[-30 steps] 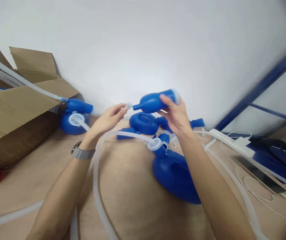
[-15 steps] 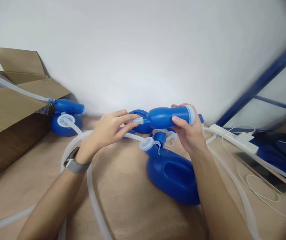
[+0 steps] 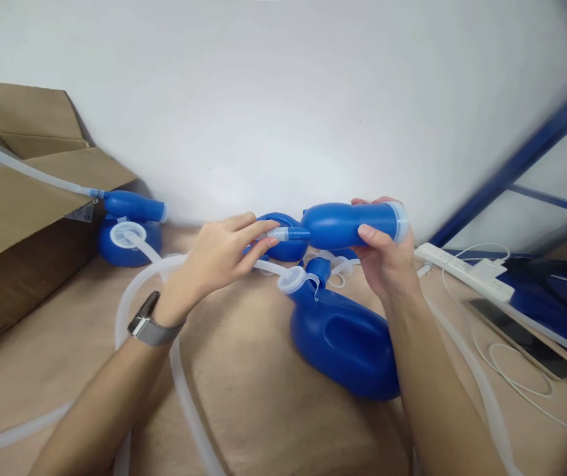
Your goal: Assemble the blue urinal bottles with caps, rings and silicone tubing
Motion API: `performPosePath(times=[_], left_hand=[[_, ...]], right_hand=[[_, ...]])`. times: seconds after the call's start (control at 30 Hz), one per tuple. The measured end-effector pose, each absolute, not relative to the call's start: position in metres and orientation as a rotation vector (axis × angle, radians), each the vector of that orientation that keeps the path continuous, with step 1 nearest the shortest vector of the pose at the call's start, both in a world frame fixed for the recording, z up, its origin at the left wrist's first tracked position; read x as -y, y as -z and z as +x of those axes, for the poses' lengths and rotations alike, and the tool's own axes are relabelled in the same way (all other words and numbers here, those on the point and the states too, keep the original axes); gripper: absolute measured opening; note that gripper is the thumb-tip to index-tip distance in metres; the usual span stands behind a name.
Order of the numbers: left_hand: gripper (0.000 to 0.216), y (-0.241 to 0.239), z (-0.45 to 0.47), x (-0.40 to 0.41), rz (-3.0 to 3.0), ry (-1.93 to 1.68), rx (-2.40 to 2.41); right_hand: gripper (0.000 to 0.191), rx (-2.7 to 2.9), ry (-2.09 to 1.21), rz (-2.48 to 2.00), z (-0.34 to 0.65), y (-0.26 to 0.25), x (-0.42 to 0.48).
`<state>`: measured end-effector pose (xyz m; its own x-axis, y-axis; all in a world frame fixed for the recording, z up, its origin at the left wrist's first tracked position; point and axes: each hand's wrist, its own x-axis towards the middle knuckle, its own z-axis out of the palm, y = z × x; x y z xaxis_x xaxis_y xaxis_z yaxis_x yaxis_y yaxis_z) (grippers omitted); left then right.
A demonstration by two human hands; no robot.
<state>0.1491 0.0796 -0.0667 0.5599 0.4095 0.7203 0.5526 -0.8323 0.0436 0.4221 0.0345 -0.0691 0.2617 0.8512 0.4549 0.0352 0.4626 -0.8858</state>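
Observation:
My right hand (image 3: 387, 248) is wrapped round a blue bottle-shaped urinal head (image 3: 347, 225) with a pale translucent rim at its right end. Its narrow blue nozzle (image 3: 299, 234) points left. My left hand (image 3: 231, 251) pinches the end of a translucent tube (image 3: 278, 233) between thumb and fingers, and that end meets the nozzle's tip. How far the tube sits over the nozzle I cannot tell. Below them, a blue urinal bottle (image 3: 347, 344) with a handle lies on the table, a white cap ring (image 3: 292, 280) at its neck. Another blue bottle (image 3: 286, 248) is partly hidden behind my hands.
An open cardboard box (image 3: 26, 218) stands at the left. Beside it is another blue bottle (image 3: 132, 241) with a blue head (image 3: 135, 206) on top. Translucent hose (image 3: 187, 396) loops over the table. A power strip (image 3: 462, 271) and a phone (image 3: 521, 337) lie at the right.
The urinal head in my right hand has shifted slightly right. The tube end has moved less, and more of the blue nozzle shows between them.

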Motion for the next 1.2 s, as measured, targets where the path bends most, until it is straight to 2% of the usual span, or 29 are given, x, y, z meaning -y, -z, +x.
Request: performPosePath(times=[0.23, 0.4, 0.57, 0.67, 0.83, 1.0, 1.2], left_hand=[[0.039, 0.066, 0.153, -0.071, -2.667, 1.180, 0.739], [0.030, 0.062, 0.157, -0.064, -2.859, 1.378, 0.718], [0.034, 0.048, 0.152, -0.058, -3.153, 1.458, 0.742], [0.037, 0.041, 0.147, -0.057, -3.315, 1.355, 0.779], [0.044, 0.038, 0.143, -0.059, -3.408, 1.222, 0.890], [0.048, 0.039, 0.144, -0.058, -3.410, 1.470, 0.852], [0.044, 0.042, 0.148, -0.053, -3.197, 1.539, 0.735]], right_hand=[[0.069, 1.365, -0.561, -0.999, 0.429, 0.059, -0.028], [0.075, 1.419, -0.417, -0.863, 0.430, 0.056, -0.021], [0.073, 1.486, -0.318, -0.654, 0.431, 0.058, -0.027], [0.072, 1.571, -0.277, -0.480, 0.435, 0.059, -0.032], [0.071, 1.669, -0.172, -0.449, 0.431, 0.053, -0.026], [0.061, 1.694, -0.087, -0.430, 0.415, 0.048, -0.015], [0.064, 1.591, -0.137, -0.541, 0.414, 0.056, -0.020]])
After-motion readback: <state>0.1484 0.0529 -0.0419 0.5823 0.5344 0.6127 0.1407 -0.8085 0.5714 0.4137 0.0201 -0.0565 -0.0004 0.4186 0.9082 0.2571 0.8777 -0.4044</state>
